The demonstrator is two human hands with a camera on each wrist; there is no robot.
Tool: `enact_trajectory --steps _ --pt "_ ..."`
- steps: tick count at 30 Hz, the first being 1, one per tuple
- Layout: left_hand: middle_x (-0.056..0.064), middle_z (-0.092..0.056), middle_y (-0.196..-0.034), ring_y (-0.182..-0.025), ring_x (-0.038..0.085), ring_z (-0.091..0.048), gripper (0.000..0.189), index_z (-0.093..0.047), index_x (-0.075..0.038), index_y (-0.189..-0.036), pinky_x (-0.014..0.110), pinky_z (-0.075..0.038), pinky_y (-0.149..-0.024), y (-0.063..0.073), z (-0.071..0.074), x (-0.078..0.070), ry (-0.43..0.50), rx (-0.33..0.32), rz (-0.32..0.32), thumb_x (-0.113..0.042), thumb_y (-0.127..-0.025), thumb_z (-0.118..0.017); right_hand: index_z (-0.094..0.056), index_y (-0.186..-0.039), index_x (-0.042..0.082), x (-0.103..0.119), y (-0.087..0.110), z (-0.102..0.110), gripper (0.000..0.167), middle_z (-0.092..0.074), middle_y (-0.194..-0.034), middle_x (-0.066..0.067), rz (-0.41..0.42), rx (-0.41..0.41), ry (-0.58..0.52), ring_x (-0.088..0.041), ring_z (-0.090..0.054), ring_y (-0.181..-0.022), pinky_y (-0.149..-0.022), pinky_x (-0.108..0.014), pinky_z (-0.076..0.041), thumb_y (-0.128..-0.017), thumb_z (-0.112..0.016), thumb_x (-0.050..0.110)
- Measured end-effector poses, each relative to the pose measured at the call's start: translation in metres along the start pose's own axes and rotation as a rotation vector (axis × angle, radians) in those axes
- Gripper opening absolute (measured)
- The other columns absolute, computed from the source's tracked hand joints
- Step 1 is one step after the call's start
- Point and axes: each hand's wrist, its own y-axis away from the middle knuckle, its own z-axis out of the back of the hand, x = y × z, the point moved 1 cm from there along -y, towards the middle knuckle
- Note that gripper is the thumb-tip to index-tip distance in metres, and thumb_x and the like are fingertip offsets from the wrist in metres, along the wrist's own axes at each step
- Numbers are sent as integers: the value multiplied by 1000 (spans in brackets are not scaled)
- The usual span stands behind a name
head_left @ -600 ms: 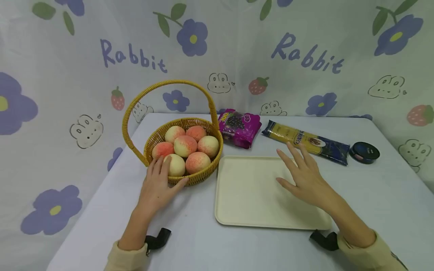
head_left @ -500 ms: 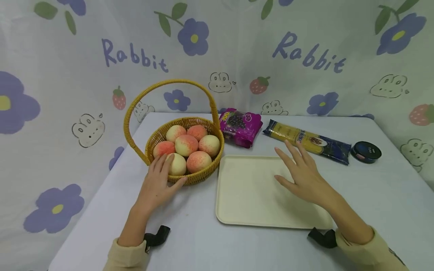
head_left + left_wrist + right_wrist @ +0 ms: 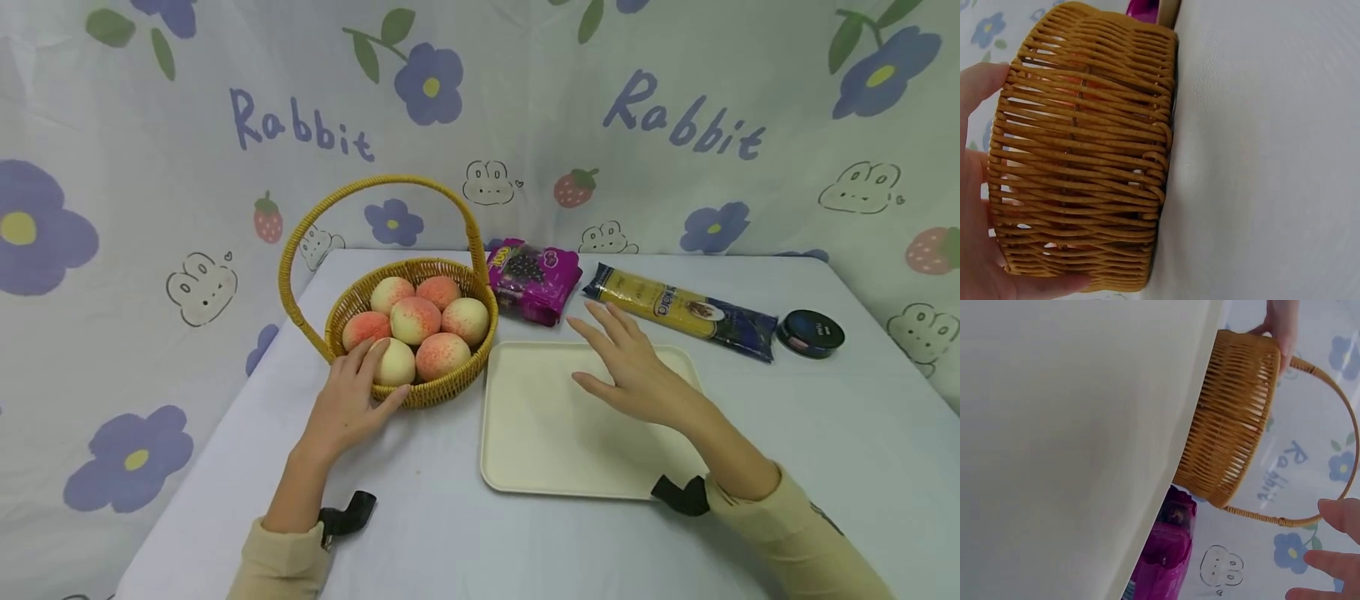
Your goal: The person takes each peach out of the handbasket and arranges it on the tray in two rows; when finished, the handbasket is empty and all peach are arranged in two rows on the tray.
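Note:
At the near left of a yellow wicker basket (image 3: 435,393), my left hand (image 3: 347,408) rests with fingers spread. Its fingertips lie at a pale peach (image 3: 395,363), and its thumb reaches along the near rim. In the left wrist view this thumb (image 3: 985,82) meets the rim, while some fingers are partly hidden behind the wicker (image 3: 1085,156). The basket holds several red and cream peaches (image 3: 415,320) and has a tall arched handle (image 3: 390,179). Above a cream tray (image 3: 540,433), my right hand (image 3: 637,379) hovers with spread fingers, holding nothing.
Behind the tray lies a purple packet (image 3: 536,282) with a grape picture, right beside the basket. A yellow and blue pasta bag (image 3: 678,310) and a dark round tin (image 3: 811,333) lie at the back right. A patterned curtain (image 3: 570,108) hangs behind the table.
My right hand has moved left over the tray, toward the basket, its fingers still spread. The left hand stays at the basket's near edge, and the view has shifted slightly.

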Motion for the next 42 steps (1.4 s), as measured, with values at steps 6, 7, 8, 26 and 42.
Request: enact_trajectory --steps 6,7,8,26,42 --pt "15 -32 -139 -118 36 -35 76 -30 -13 -142 56 -39 -85 1 1 -5 -10 5 23 -58 -84 -50 -29 -143 10 8 -22 -4 65 -16 -149 -16 35 66 -62 -38 -10 -135 -101 -62 -15 -89 -60 30" --pt "15 -33 -139 -118 36 -35 76 -30 -13 -142 56 -39 -85 1 2 -6 -10 3 26 -58 -84 -50 -29 -143 11 10 -26 -5 64 -17 -149 -16 36 79 -77 -38 -11 -134 -101 -61 -16 -89 -59 30" --pt "15 -33 -138 -118 36 -35 76 -30 -13 -142 56 -39 -85 2 2 -7 -8 1 29 -59 -84 -50 -29 -143 12 11 -30 -6 64 -17 -149 -15 36 96 -93 -38 -12 -134 -102 -61 -17 -90 -58 30" --pt "18 -36 -132 -117 36 -35 73 -35 -9 -138 54 -40 -86 1 -2 -12 -21 -77 -31 -52 -83 -57 -36 -140 8 53 -103 -40 57 -31 -142 -17 208 226 -169 -32 -26 -131 -105 -50 -21 -91 -55 31" --pt "17 -28 -138 -122 36 -27 74 -28 -11 -141 55 -42 -81 9 -6 -12 19 -19 -3 -52 -85 -54 -55 -126 16 84 -151 -81 46 -52 -121 -4 203 438 38 -15 -48 -107 -89 -35 -37 -87 -61 38"
